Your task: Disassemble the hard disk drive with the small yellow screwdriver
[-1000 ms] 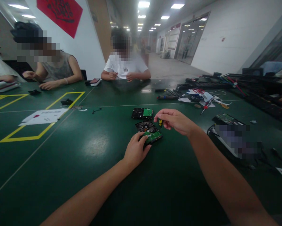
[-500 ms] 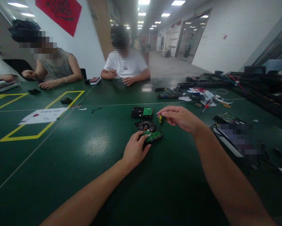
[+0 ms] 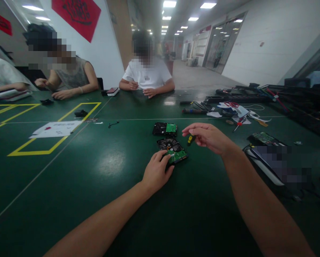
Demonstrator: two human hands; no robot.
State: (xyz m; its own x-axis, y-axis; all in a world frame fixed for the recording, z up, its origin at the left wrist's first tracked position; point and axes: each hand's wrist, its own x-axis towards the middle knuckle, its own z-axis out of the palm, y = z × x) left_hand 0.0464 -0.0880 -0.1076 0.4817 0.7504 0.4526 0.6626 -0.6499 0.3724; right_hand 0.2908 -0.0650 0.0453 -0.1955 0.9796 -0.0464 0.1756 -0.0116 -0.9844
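Head view: the left hand (image 3: 157,173) lies on the near end of an opened hard drive (image 3: 168,144). Its grip is closed over the near-left corner, thumb and fingers clasping the edge next to the drive's green circuit board (image 3: 178,155). The drive lies flat on the bench (image 3: 108,200), long axis running away from the person and slanted a little left at the far end. The right hand (image 3: 210,137) hovers just right of the drive's far end, apart from it, its grip pinching a small yellow-and-black screwdriver (image 3: 189,139) between thumb and fingertips. The shaft is too small to make out, so I cannot tell where the tip points. From this grip the drive lies to the left and slightly nearer; the right hand is the nearer to the drive's far half, and the left covers the near half. A second hard drive (image 3: 165,128), also with a green board, lies just beyond the first, not touching it. Bench surface is dark green and glossy, marked with yellow tape outlines (image 3: 52,142) and carrying a paper sheet (image 3: 56,129) on the left. Loose tools and cables (image 3: 229,109) crowd the far right. Two other people sit at the far side, their hands on the bench edge. Behind them is a long corridor with ceiling lights.
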